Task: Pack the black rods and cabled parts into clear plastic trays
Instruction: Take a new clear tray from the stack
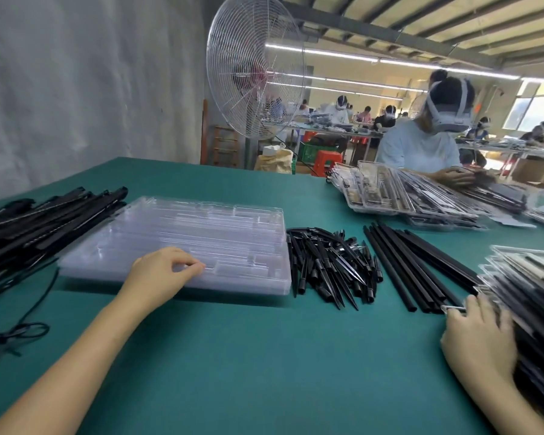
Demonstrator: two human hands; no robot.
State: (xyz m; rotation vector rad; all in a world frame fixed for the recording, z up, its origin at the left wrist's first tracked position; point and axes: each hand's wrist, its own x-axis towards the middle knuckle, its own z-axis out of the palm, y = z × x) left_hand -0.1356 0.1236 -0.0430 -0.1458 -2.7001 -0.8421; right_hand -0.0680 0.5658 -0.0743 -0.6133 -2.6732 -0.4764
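A stack of empty clear plastic trays [201, 243] lies on the green table [248, 356]. My left hand [161, 271] rests on the stack's near edge, its fingers curled and pinching the top tray's rim. Right of the trays lies a heap of short black pointed parts [330, 265], then a row of long black rods [412, 265]. At the far left sits a pile of black cabled parts [41, 221]. My right hand [478, 337] grips the corner of a stack of filled trays [528, 290] at the right edge.
Another person [421, 146] works across the table with more filled trays [399, 193] spread before them. A large standing fan [255, 67] stands behind the table's far edge. A loose black cable [16, 334] trails at the near left. Other workers sit at benches farther back.
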